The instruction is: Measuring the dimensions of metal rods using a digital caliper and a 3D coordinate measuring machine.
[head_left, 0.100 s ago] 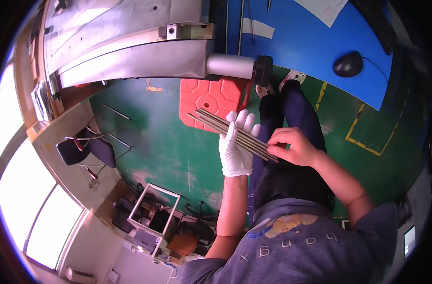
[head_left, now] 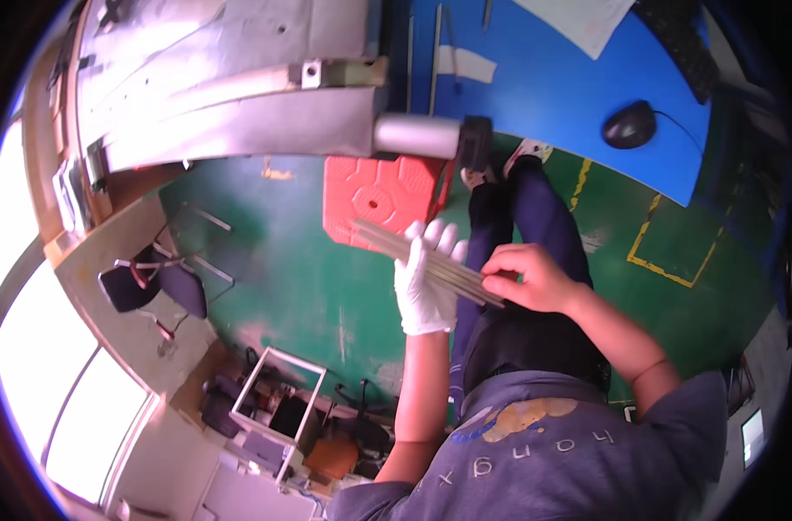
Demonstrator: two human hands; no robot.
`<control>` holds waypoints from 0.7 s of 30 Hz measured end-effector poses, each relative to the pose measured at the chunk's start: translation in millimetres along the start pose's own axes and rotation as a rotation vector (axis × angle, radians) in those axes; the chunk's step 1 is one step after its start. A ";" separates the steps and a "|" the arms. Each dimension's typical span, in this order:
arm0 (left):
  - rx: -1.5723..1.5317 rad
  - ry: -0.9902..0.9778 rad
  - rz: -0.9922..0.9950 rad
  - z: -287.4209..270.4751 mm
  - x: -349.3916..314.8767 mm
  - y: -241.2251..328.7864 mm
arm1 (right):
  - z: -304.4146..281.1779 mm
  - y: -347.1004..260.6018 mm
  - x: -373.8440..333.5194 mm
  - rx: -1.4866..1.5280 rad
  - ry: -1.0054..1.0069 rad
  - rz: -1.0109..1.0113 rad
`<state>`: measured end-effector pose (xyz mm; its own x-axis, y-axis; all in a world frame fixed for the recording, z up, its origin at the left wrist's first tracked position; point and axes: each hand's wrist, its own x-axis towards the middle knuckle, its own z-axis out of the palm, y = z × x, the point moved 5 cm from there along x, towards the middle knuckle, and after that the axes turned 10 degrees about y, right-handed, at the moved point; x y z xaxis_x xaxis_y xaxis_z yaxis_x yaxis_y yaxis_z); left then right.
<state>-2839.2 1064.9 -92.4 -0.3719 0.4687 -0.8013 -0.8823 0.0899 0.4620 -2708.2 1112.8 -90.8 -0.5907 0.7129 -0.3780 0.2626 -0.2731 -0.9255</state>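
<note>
the gloved left hand (head_left: 425, 293), bare right hand (head_left: 533, 276) and thin rods (head_left: 452, 278) have shifted slightly down and leftward in view, as has the red stool (head_left: 380, 184). left grip: thumb closed over the rods, which cross the palm; right grip: pinching their near ends.

workshop: bulky metal machine (head_left: 231, 122), green floor (head_left: 318, 295), yellow floor lines (head_left: 582, 182), blue worktable (head_left: 544, 95).

Rods (head_left: 455, 279) blurrier now; red stool (head_left: 380, 186) sl. lower in view.
</note>
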 end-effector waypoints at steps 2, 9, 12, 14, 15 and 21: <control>-0.052 0.038 0.030 5.6 -4.9 1.7 | 1.6 4.3 -3.0 0.123 0.026 0.080; 0.106 -0.059 0.219 32.1 -34.8 -1.0 | 43.9 35.7 -15.6 1.426 -0.001 0.750; 0.364 0.154 0.578 24.3 -46.5 -9.1 | 50.1 27.4 -9.6 1.668 -0.089 0.744; 0.327 -0.277 0.622 55.5 -62.3 -12.4 | 46.0 26.1 -4.2 1.817 -0.156 0.690; 0.399 -0.439 0.694 64.6 -68.1 -11.8 | 43.9 28.6 -3.7 1.827 -0.147 0.664; 0.536 -0.445 0.618 87.8 -71.1 -9.5 | 34.3 26.3 -2.1 1.752 -0.179 0.609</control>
<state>-2779.1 1107.8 -6.4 -0.4884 0.8526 -0.1856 -0.2721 0.0533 0.9608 -2726.2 1082.0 -115.2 -0.8227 0.2378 -0.5163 -0.4753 -0.7860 0.3954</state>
